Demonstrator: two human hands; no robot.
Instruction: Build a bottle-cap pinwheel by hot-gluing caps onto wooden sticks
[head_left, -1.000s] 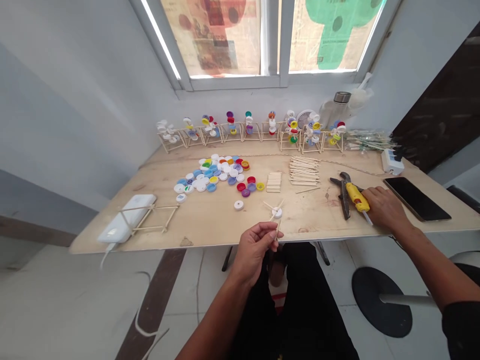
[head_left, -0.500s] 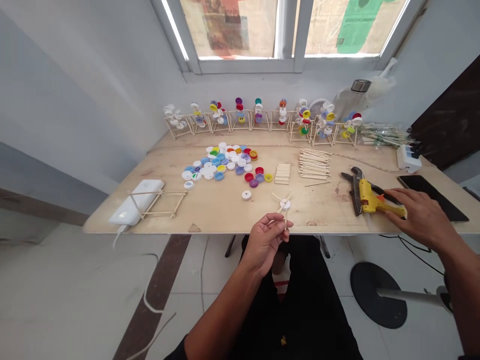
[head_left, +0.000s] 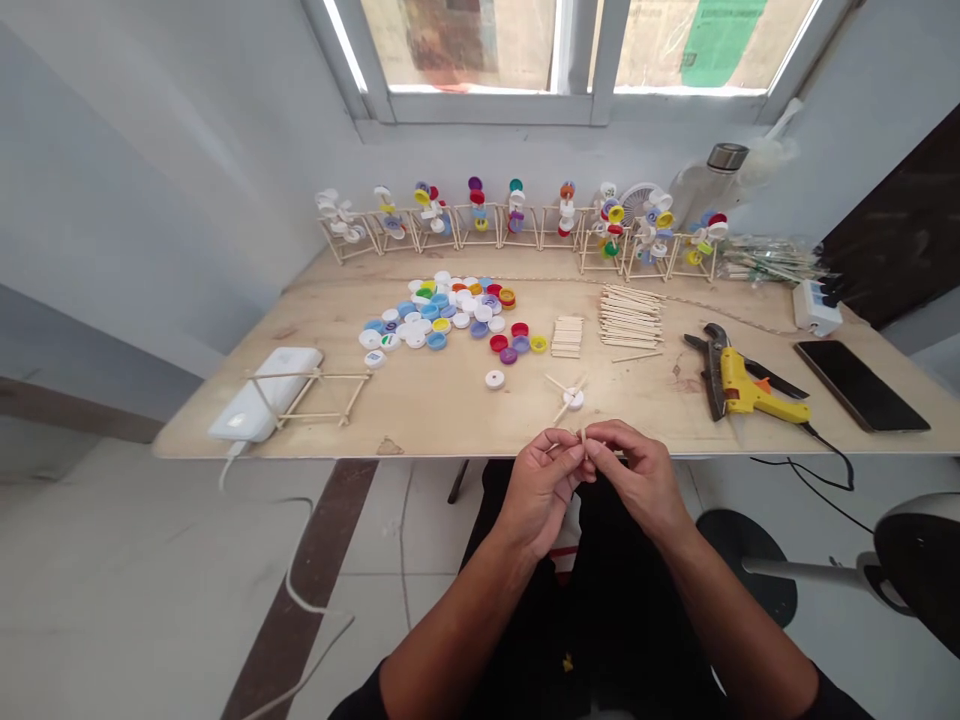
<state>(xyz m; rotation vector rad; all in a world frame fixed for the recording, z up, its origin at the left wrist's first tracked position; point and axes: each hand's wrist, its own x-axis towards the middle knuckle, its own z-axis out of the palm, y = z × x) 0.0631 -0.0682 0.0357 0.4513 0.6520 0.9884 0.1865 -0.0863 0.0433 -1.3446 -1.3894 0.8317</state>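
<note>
Over the table's front edge, my left hand (head_left: 546, 488) pinches a short wooden stick (head_left: 583, 438) upright between thumb and fingers. My right hand (head_left: 637, 475) meets it there, its thumb and fingertips closed on the same stick. Just beyond my fingers lies a white bottle cap (head_left: 574, 398) with thin sticks crossing over it. Another white cap (head_left: 494, 380) with a dark centre sits to its left. The yellow glue gun (head_left: 761, 392) rests on the table at the right, beside black-handled cutters (head_left: 714, 375).
Loose coloured caps (head_left: 435, 315) cover the left middle. Short sticks (head_left: 567, 337) and long sticks (head_left: 631, 318) lie in piles. Stick frames with cap wheels (head_left: 480, 215) line the back. A white power strip (head_left: 266, 392) touches a stick frame (head_left: 322, 395); a phone (head_left: 862, 385) lies right.
My right hand has let go of the glue gun and moved left to the stick in my left hand. The glue gun now lies on the table.
</note>
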